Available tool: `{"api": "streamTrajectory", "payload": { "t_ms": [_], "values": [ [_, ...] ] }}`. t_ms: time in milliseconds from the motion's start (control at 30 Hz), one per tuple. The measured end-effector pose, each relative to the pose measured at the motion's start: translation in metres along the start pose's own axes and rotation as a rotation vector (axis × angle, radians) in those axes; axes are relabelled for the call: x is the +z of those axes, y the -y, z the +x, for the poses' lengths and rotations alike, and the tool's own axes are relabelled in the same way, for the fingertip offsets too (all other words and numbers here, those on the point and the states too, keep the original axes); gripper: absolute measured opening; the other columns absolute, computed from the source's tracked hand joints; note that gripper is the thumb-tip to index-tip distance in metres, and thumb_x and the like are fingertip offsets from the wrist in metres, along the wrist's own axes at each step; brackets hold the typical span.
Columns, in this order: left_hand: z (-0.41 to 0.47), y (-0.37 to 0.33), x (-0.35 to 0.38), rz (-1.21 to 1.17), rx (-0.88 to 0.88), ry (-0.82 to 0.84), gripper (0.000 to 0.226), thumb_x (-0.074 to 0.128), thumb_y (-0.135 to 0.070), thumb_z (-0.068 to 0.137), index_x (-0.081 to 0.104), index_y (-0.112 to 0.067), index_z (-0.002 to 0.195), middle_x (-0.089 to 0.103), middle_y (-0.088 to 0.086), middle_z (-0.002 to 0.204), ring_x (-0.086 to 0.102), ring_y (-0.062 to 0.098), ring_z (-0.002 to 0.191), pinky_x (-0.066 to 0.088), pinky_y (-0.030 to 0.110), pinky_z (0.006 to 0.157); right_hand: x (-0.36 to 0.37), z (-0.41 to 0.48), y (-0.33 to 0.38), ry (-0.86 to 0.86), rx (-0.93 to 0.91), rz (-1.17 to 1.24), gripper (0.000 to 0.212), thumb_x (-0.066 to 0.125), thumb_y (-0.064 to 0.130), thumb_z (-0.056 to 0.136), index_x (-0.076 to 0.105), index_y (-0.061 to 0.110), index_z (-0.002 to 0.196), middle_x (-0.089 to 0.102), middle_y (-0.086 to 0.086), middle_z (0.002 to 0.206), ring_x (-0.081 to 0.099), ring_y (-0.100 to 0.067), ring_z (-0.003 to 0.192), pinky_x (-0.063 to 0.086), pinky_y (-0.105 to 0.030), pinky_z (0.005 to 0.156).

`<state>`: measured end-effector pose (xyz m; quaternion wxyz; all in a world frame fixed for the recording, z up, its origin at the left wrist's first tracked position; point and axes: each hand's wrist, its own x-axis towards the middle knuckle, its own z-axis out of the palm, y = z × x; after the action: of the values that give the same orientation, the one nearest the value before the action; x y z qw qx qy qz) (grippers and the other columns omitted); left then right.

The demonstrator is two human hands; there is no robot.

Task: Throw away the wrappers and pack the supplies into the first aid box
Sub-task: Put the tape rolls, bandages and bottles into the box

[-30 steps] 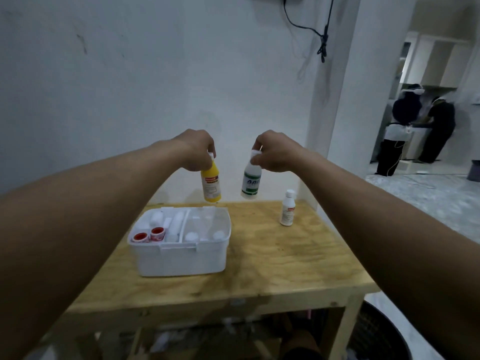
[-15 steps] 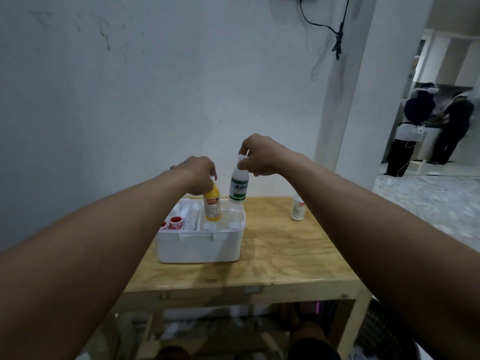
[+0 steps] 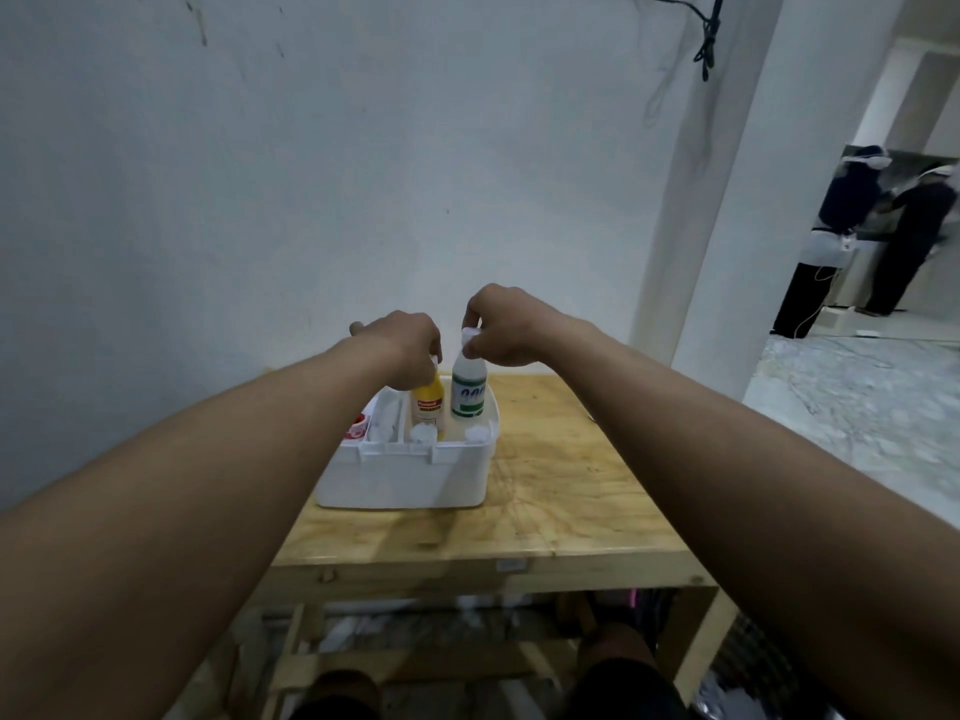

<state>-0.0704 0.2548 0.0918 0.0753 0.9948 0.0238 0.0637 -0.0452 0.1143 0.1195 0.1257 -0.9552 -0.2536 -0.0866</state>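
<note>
Already both bottles hang upright, long axes vertical, below pinched fingertips: the left hand (image 3: 410, 348) grips the yellow bottle (image 3: 429, 402), the right hand (image 3: 506, 327) the green-labelled bottle (image 3: 468, 394), bases inside the first aid box (image 3: 405, 478) right compartment.

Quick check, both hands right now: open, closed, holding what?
Left hand: closed on the top of the yellow bottle, lowered into the first aid box.
Right hand: closed on the cap of the green-labelled bottle.

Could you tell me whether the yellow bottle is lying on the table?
No, the left hand holds the yellow bottle upright inside the white box.
</note>
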Motion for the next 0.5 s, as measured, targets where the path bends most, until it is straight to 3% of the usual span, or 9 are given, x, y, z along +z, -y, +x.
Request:
{"api": "streamTrajectory", "payload": {
  "t_ms": [500],
  "values": [
    [0.013,0.011,0.016,0.038,-0.022,0.054,0.034,0.065,-0.017,0.09,0.066,-0.026,0.122,0.065,0.0,0.12,0.056,0.026,0.112,0.033,0.045,0.093,0.043,0.007,-0.004,0.091,-0.014,-0.086,0.033,0.065,0.017,0.092,0.064,0.005,0.123,0.067,-0.01,0.121,0.063,-0.027,0.103,0.053,-0.032,0.081]
  ]
}}
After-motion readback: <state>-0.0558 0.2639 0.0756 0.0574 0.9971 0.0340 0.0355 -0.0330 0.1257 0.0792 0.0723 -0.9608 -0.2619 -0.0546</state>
